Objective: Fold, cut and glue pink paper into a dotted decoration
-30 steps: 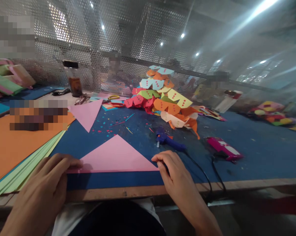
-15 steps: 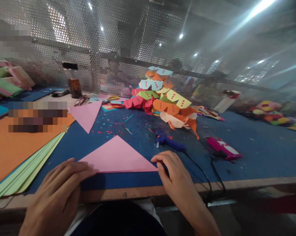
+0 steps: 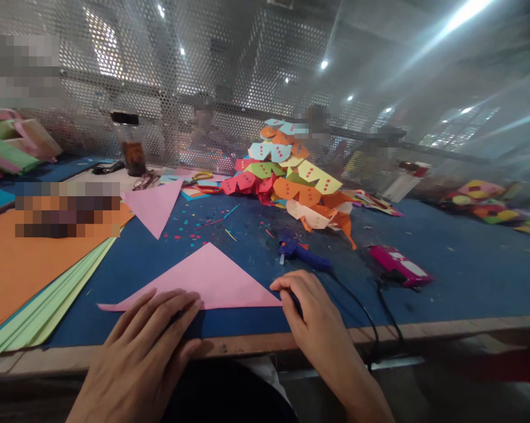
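Observation:
A pink sheet (image 3: 216, 273), folded into a wide triangle, lies on the blue tabletop with its fold toward me. My left hand (image 3: 146, 335) rests palm down on the fold left of the middle, fingers extended over the paper. The sheet's left corner pokes out beyond it. At the right corner, my right hand (image 3: 309, 311) pinches the paper between thumb and forefinger. Another pink triangle (image 3: 154, 205) lies farther back on the left.
Orange sheets (image 3: 36, 258) and green sheets (image 3: 71, 294) lie left. A blue glue gun (image 3: 307, 255) and a magenta device (image 3: 399, 267) with cables sit right. Behind are folded paper shapes (image 3: 295, 188), scissors (image 3: 205, 188) and a jar (image 3: 133, 147).
My left hand has slid right along the fold from the left corner, uncovering that corner. My right hand has stayed at the right corner.

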Demonstrator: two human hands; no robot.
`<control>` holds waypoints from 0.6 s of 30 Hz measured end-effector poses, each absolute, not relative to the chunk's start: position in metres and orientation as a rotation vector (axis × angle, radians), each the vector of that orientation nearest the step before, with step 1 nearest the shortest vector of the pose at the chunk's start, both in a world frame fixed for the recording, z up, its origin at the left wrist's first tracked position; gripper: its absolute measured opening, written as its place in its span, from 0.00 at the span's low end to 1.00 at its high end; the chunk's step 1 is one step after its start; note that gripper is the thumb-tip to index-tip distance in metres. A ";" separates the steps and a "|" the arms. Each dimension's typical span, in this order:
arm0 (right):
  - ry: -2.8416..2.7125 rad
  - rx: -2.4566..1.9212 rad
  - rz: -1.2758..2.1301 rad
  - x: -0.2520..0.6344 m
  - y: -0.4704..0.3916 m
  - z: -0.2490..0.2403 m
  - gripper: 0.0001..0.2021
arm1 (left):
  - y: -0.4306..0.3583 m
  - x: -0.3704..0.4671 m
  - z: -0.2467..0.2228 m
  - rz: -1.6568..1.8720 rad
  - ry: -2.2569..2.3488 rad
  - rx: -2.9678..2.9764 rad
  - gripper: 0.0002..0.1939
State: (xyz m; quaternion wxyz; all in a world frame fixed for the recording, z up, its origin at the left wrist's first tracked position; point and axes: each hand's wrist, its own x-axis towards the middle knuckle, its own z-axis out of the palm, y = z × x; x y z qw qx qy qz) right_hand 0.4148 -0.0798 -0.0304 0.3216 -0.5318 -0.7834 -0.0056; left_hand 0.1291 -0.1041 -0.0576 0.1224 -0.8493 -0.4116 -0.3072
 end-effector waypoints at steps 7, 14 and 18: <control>-2.054 -1.389 -0.013 0.414 -0.079 -0.031 0.12 | -0.106 0.130 -0.060 -0.818 -1.130 -2.430 0.25; -2.046 -1.378 -0.045 0.413 -0.081 -0.030 0.12 | -0.108 0.134 -0.057 -0.761 -1.090 -2.368 0.26; -2.024 -1.347 -0.102 0.412 -0.082 -0.031 0.11 | -0.107 0.132 -0.060 -0.731 -1.093 -2.370 0.27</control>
